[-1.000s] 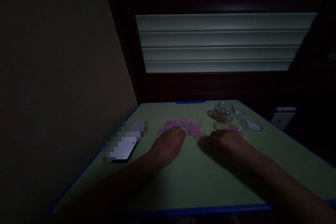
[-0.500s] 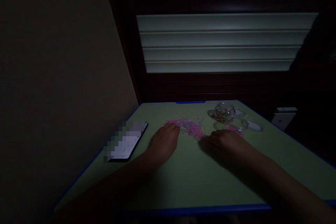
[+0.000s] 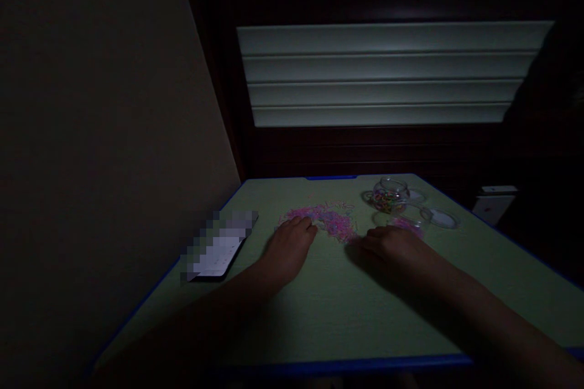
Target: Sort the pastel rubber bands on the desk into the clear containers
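Observation:
A loose pile of tiny pink and purple pieces (image 3: pixel 335 223), resembling small rubber bands, is spread over the pale green table (image 3: pixel 319 316). At its left front edge, my left hand (image 3: pixel 289 249) rests with fingers curled together and tips touching the pile. My right hand (image 3: pixel 395 246) is at the pile's right front edge, its fingers bent and pressed together. Dim light hides what either hand pinches, if anything. Just behind my right hand stands a clear container (image 3: pixel 408 225) with pink pieces inside. Farther back is a round glass jar (image 3: pixel 390 196) holding multicoloured pieces.
Two clear lids (image 3: pixel 442 219) lie right of the containers. A phone (image 3: pixel 219 255), partly blurred out, lies at the left edge beside the wall (image 3: pixel 114 134). The table has a blue rim (image 3: pixel 347 366). White boxes (image 3: pixel 494 206) stand beyond the right side.
My left hand has shifted slightly to the right along the front of the pile, its fingers a little more forward. My right hand has barely moved.

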`<state>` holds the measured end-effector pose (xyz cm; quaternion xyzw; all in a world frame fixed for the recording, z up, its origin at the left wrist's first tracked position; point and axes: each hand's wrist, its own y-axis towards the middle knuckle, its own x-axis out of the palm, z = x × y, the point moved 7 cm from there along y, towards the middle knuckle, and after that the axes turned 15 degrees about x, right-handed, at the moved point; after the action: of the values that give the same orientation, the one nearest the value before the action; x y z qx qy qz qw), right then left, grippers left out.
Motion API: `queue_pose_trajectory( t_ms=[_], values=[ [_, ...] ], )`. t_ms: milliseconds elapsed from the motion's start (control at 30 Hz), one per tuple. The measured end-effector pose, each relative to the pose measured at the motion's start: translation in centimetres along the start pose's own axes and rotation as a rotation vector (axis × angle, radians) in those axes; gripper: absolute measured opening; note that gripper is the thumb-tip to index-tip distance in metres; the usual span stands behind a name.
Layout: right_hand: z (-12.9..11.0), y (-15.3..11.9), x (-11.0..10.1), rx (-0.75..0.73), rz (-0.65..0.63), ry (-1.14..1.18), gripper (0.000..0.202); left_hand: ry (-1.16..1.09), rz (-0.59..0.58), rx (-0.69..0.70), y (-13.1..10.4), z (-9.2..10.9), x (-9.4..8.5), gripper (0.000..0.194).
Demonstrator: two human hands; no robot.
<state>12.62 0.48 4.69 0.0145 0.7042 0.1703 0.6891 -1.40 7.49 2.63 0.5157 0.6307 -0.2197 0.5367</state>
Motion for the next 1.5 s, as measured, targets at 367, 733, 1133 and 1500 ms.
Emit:
queue_pose_trajectory(
  t_ms=[367, 733, 1133, 1500],
  values=[
    [0.0, 0.0, -0.2, 0.007, -0.021, 0.02, 0.027, 0.052, -0.065, 0.016, 0.3, 0.6, 0.0, 0.021],
    [-0.2, 0.0, -0.1, -0.012, -0.011, 0.019, 0.027, 0.088, -0.131, 0.013, 0.7, 0.7, 0.2, 0.021],
    [-0.2, 0.1, -0.1, -0.002, -0.032, 0.022, 0.029, 0.069, -0.179, 0.01, 1.0, 0.7, 0.1, 0.02],
    [-0.2, 0.0, -0.2, -0.005, -0.021, 0.051, 0.026, 0.072, -0.146, 0.03, 0.8, 0.6, 0.3, 0.019]
  ],
)
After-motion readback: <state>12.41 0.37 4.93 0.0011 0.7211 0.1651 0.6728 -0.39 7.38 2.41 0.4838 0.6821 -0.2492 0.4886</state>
